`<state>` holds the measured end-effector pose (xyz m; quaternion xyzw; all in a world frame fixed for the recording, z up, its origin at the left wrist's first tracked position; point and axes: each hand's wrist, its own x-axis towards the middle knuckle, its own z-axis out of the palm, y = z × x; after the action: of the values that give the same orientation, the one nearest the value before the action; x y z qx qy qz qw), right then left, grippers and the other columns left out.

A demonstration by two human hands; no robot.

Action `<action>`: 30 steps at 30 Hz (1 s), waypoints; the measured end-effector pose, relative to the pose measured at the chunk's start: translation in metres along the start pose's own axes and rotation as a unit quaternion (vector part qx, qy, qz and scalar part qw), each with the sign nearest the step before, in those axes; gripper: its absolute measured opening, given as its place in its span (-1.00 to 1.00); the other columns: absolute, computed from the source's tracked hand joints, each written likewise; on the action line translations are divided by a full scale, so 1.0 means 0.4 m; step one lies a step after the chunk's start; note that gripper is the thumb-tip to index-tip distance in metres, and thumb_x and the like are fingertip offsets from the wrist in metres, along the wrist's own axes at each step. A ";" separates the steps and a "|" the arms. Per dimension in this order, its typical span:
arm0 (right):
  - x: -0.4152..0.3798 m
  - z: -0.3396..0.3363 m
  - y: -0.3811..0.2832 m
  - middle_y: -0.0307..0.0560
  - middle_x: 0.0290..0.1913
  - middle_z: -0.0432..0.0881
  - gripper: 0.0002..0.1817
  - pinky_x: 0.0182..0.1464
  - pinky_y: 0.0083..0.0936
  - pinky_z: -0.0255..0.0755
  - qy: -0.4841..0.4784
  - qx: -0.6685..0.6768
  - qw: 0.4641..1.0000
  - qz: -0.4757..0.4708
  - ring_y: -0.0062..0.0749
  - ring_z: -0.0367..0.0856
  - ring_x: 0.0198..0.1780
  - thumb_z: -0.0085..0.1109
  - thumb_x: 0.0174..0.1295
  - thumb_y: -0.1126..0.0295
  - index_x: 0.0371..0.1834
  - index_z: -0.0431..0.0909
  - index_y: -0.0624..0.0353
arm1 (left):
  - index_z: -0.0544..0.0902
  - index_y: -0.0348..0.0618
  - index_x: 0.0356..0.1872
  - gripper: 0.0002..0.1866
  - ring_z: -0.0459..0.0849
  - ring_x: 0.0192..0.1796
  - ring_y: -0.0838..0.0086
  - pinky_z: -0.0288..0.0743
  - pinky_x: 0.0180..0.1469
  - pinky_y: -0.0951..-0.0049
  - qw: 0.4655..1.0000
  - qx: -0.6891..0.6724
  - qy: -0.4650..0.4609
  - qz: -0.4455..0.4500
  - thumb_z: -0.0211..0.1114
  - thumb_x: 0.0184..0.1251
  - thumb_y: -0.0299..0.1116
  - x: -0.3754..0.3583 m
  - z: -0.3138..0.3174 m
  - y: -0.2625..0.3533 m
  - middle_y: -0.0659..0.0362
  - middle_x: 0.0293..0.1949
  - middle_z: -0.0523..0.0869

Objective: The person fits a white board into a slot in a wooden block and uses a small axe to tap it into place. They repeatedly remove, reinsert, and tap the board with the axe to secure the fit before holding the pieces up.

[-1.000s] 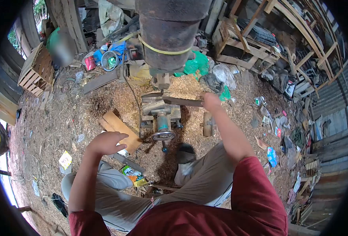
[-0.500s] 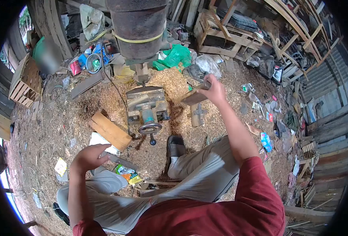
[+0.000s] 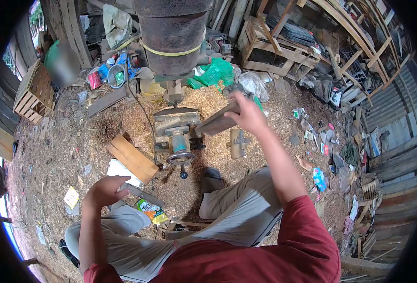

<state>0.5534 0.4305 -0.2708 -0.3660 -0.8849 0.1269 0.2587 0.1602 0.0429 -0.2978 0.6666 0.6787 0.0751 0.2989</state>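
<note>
My right hand (image 3: 250, 114) grips a wooden board (image 3: 218, 120) at its right end. The board's left end is right beside the machine's table, overlapping its edge in this view. My left hand (image 3: 105, 190) hovers over my left leg with thumb and fingers apart, holding nothing. Close by its thumb is a flat dark strip (image 3: 145, 194). In front of me stands a machine with a vise (image 3: 176, 127) and a round handwheel (image 3: 180, 158). A pale wooden block (image 3: 133, 158) lies left of it, and a short wooden piece (image 3: 237, 144) lies right of it.
A large dark cylinder (image 3: 173, 42) with a yellow band hangs over the machine. Wood shavings cover the ground. A slatted crate (image 3: 34, 94) stands at the left, a wooden frame (image 3: 279, 52) at the back right. Green plastic (image 3: 215, 73) lies behind the machine. A cable (image 3: 142, 106) runs beside it.
My right hand has brought the board left and down towards the machine's table, and the board has tilted. My left hand has barely moved.
</note>
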 end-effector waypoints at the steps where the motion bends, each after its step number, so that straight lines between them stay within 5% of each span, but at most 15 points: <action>1: 0.002 0.027 0.018 0.11 -0.04 0.80 -0.42 0.06 0.02 0.61 -0.021 0.010 1.000 -0.008 0.22 0.77 0.06 0.65 0.20 0.26 0.21 0.51 0.02 | 0.68 -0.15 0.39 -0.46 0.77 0.29 -0.01 0.63 0.37 0.11 1.000 0.010 0.007 0.007 0.47 0.48 -0.17 -0.002 0.008 -0.010 -0.15 0.21 0.81; 9: -0.004 0.041 0.013 0.15 -0.12 0.79 -0.46 0.07 0.06 0.60 -0.018 0.044 0.999 -0.024 0.25 0.77 0.03 0.64 0.22 0.28 0.19 0.54 0.04 | 0.73 -0.19 0.29 -0.51 0.79 0.23 -0.02 0.64 0.32 0.08 0.998 0.019 0.049 0.037 0.52 0.41 -0.24 0.012 0.017 -0.002 -0.09 0.15 0.84; 12: 0.005 0.015 0.008 0.15 -0.08 0.81 -0.46 0.06 -0.03 0.63 -0.001 0.060 0.998 0.017 0.21 0.79 0.03 0.64 0.22 0.31 0.20 0.56 0.08 | 0.77 -0.16 0.19 -0.59 0.80 0.18 0.00 0.64 0.29 0.06 0.990 0.051 0.111 0.071 0.54 0.38 -0.28 0.048 0.027 0.017 -0.06 0.11 0.85; 14: 0.006 -0.007 0.003 0.05 -0.02 0.82 -0.53 0.11 -0.26 0.63 0.002 0.111 0.990 0.082 -0.05 0.81 0.03 0.62 0.27 0.39 0.20 0.62 0.14 | 0.79 -0.14 0.14 -0.64 0.82 0.15 0.02 0.64 0.28 0.05 0.985 0.065 0.139 0.078 0.53 0.37 -0.29 0.082 0.032 0.040 -0.05 0.08 0.86; 20: 0.044 0.037 0.073 0.09 0.03 0.85 -0.45 0.14 -0.24 0.65 0.029 0.170 0.983 0.062 -0.04 0.84 0.08 0.66 0.23 0.33 0.27 0.66 0.13 | 0.79 -0.23 -0.07 -0.87 0.81 0.12 -0.01 0.67 0.21 0.11 0.974 0.011 0.205 0.093 0.41 0.45 -0.44 0.202 0.057 0.032 -0.05 0.06 0.84; 25: 0.094 0.071 0.093 0.09 0.17 0.83 -0.40 0.28 -0.25 0.60 0.023 0.206 0.977 0.043 -0.09 0.81 0.22 0.65 0.24 0.32 0.35 0.66 0.12 | 0.76 -0.27 -0.03 -0.86 0.80 0.13 0.08 0.66 0.17 0.22 0.966 -0.091 0.235 0.062 0.37 0.50 -0.48 0.301 0.111 -0.040 -0.04 0.06 0.80; 27: 0.119 0.099 0.113 0.11 0.20 0.82 -0.40 0.31 -0.23 0.59 0.032 0.220 0.974 0.030 -0.09 0.79 0.26 0.66 0.24 0.33 0.34 0.67 0.12 | 0.73 -0.29 0.02 -0.84 0.79 0.17 0.16 0.66 0.16 0.26 0.951 -0.197 0.230 -0.061 0.36 0.53 -0.47 0.350 0.118 -0.010 -0.01 0.12 0.78; 30: 0.150 0.161 0.136 -0.07 0.08 0.83 -0.44 0.24 -0.34 0.59 0.047 0.269 0.962 0.018 -0.35 0.77 0.14 0.67 0.23 0.36 0.29 0.68 0.12 | 0.68 -0.32 0.27 -0.67 0.74 0.31 0.23 0.61 0.31 0.32 0.939 -0.255 0.218 -0.073 0.34 0.62 -0.38 0.443 0.190 -0.084 -0.02 0.25 0.74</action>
<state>0.5137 0.5089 -0.3251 -0.3044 -0.7983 0.3474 0.3864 0.1815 0.1851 -0.4303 0.4838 0.7321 0.3675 0.3080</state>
